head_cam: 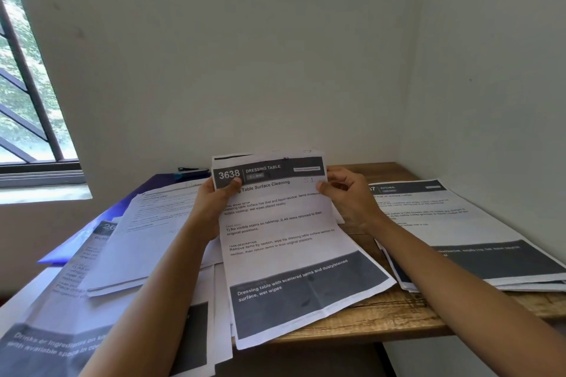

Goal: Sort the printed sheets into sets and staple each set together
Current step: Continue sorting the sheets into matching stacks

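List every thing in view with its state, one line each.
Dressing table sheets: top edge lifted, pinched by both hands.
Left hand: grips the top left corner.
Right hand: grips the top right corner.
Kitchen sheets: flat on table, right side.
Loose sheets: overlapping untidily, left side.
Stapler: lying at the back, untouched.

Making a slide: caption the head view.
Left hand and right hand pinch the Dressing Table sheets over a paper-strewn wooden table.

**Occlusions, unreadable print**

The left hand (210,202) covered the title's start on the dressing-table sheet (284,232). The right hand (349,196) hid part of the kitchen sheet's (435,217) number. We found the stapler (191,172) mostly behind the left pile (61,300), itself cropped.
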A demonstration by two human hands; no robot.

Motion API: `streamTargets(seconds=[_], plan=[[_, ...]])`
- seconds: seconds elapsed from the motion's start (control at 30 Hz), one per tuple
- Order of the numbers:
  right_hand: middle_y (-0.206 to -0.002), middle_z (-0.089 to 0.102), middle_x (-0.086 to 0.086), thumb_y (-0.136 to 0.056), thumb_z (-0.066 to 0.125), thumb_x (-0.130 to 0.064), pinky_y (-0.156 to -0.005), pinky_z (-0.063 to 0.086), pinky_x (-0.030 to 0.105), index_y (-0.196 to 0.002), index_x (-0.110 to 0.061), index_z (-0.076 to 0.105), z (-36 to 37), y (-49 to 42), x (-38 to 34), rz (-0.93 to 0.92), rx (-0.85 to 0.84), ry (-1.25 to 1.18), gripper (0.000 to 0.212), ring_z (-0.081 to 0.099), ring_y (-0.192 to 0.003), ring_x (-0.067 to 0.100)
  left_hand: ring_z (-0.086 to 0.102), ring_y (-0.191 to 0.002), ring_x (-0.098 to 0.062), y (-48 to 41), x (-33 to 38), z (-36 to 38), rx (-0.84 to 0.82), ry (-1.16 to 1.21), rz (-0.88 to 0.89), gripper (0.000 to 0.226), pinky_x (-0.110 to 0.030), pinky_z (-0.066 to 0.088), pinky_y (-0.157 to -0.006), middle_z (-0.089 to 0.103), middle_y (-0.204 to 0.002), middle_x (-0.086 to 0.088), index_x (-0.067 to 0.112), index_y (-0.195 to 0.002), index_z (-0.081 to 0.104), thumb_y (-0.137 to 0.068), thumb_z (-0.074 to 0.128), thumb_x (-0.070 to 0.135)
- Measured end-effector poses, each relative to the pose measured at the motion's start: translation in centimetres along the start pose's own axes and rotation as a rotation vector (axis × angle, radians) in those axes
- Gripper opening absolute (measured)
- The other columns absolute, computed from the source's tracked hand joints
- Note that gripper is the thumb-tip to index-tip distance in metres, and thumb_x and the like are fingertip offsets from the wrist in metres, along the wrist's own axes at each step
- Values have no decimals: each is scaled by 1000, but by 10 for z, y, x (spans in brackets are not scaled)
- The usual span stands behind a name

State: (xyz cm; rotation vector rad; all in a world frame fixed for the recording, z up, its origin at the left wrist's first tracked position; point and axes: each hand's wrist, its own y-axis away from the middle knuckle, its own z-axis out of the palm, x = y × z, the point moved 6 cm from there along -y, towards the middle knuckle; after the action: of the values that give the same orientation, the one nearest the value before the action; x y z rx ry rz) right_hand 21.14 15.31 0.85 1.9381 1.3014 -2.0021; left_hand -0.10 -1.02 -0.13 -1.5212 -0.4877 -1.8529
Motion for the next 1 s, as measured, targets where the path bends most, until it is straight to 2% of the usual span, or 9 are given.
streamTargets(seconds=[0.07, 0.17, 0.3, 0.53, 0.63, 0.77, 0.87, 1.0], plan=[[-102, 71, 4, -90, 61, -9, -78, 56, 25, -99, -6, 71, 1, 3, -6, 16, 9, -90, 13, 69, -93, 17, 70, -75, -25, 0, 0, -1, 5, -10, -2, 12, -40, 61, -65, 71, -97, -13, 15, -102, 60, -91, 63, 11], [-93, 72, 2, -93, 56, -6, -71, 53, 18, -92, -6, 71, -2, 3, -9, 18, 56, -87, 15, 69, -84, 8, 70, -73, -23, 0, 1, 1, -5, -16, -8, 11, -37, 61, -60, 71, -95, -12, 15, -102, 60, -92, 62, 11], [-95, 73, 1, -90, 62, -4, -74, 57, 22, -94, -10, 72, -5, 3, -6, 60, 90, -134, 12, 70, -85, 13, 71, -74, -23, 0, 1, 0, -34, -22, -35, 13, -38, 61, -61, 71, -97, -13, 13, -104, 61, -91, 62, 10], [-95, 74, 10, -81, 71, -4, -79, 59, 34, -92, -4, 72, -13, 2, 1, 151, 170, -265, 11, 71, -89, 27, 72, -71, -21, 0, 3, 3, -116, -49, -20, 19, -34, 59, -57, 70, -96, -14, 6, -110, 60, -91, 59, 2], [-92, 75, 8, -82, 70, -11, -74, 59, 34, -91, -7, 72, -14, 2, 2, 193, 188, -319, 9, 71, -86, 25, 72, -73, -22, 1, 3, 5, -160, -66, -11, 16, -35, 59, -57, 72, -93, -13, 7, -103, 62, -92, 56, -3], [-81, 75, 2, -88, 65, -13, -56, 55, 26, -89, -8, 70, -15, 3, 3, 260, 239, -399, 7, 71, -70, 16, 71, -75, -25, 2, 4, 5, -189, -93, -14, 19, -38, 61, -61, 73, -88, -11, 9, -99, 63, -92, 53, -6], [-78, 74, 4, -88, 64, -11, -56, 56, 29, -89, -6, 69, -17, 4, 4, 304, 268, -479, 7, 70, -67, 17, 71, -78, -26, 1, 4, 4, -192, -90, -15, 20, -40, 61, -62, 73, -92, -11, 9, -101, 64, -92, 54, -5], [-75, 74, 0, -87, 66, -10, -59, 54, 27, -85, -9, 70, -18, 3, 6, 318, 281, -457, 4, 68, -66, 13, 72, -74, -22, 2, 5, 5, -186, -69, -4, 18, -37, 60, -58, 74, -88, -9, 9, -99, 64, -92, 53, -4]])
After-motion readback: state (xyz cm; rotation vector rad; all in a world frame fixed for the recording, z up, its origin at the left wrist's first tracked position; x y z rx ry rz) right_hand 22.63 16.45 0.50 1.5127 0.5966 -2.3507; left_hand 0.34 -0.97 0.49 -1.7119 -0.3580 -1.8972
